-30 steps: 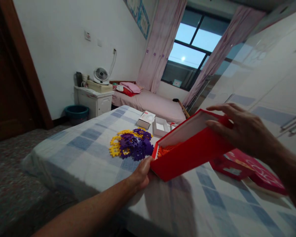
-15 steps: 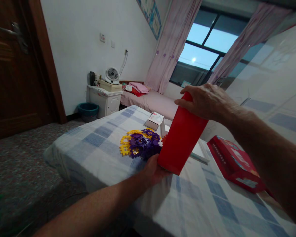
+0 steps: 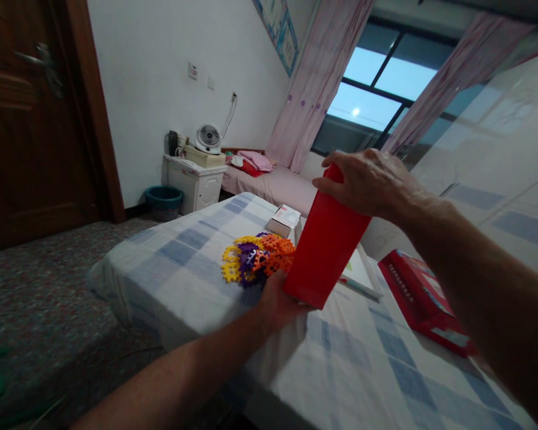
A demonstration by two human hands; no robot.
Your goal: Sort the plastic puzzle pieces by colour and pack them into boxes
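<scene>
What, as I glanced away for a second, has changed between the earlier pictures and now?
The red box has tipped up steeply, the end held by the right hand raised. Orange pieces from inside it now show outside, over the purple pieces and yellow pieces. The left hand keeps the lower end; neither hand has let go. The white box stays beyond the pile.

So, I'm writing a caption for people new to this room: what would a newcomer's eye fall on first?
Probably the glossy, bright red rectangular box, tilted steeply at the centre, with the left hand at its lower end and the right hand gripping its top. Next comes the heap of yellow, purple and orange notched flat pieces just left of it, on the blue-and-white checked cloth. Then the bright, dark-framed window, upper right.
</scene>
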